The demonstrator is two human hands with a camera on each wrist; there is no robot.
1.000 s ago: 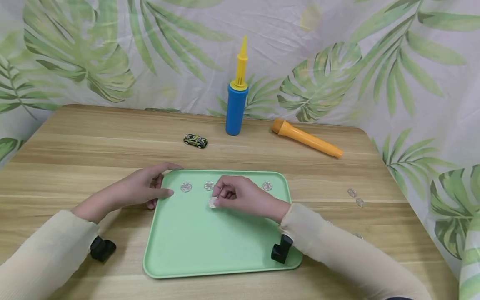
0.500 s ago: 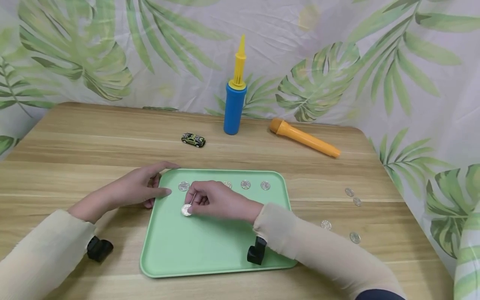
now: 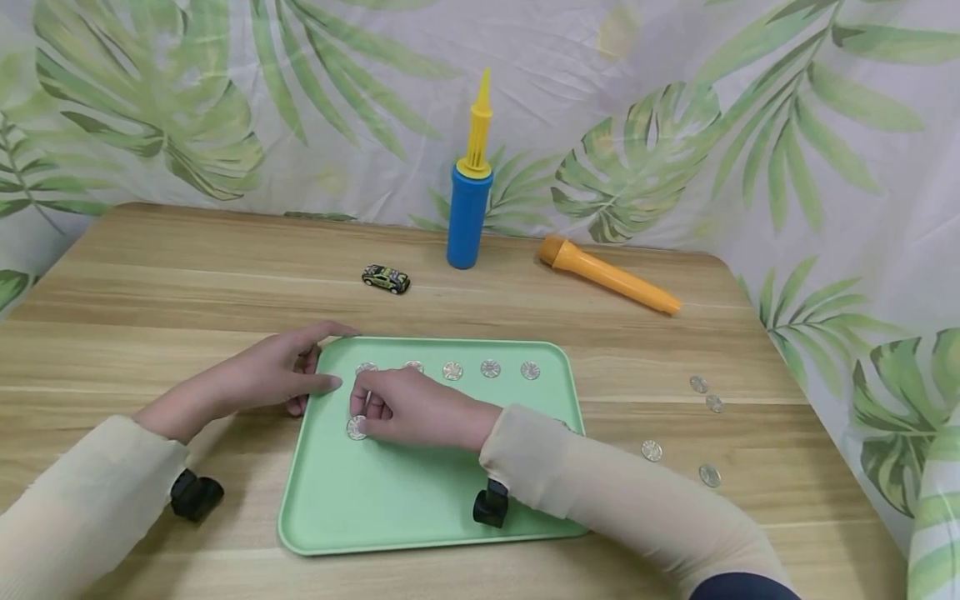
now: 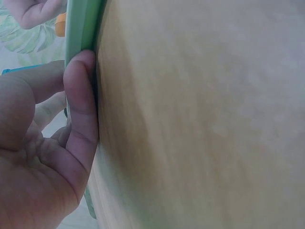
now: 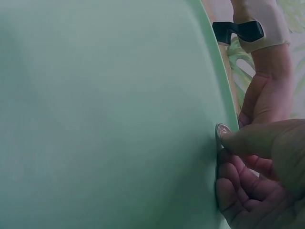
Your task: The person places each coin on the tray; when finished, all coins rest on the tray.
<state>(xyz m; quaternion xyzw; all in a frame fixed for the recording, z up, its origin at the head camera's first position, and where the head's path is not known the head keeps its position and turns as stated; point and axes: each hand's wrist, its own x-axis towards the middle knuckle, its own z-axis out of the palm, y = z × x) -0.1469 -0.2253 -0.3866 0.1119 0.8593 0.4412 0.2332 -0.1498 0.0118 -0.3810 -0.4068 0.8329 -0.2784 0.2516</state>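
A small round silver coin (image 3: 357, 427) lies on the flat light-green plastic tray (image 3: 420, 492), near its left edge, pinched between the fingertips of the right hand (image 3: 408, 408). This hand reaches across the tray with curled fingers. The left hand (image 3: 266, 379) presses relaxed fingers against the tray's left rim. A row of similar coins (image 3: 490, 368) lies along the far side of the tray.
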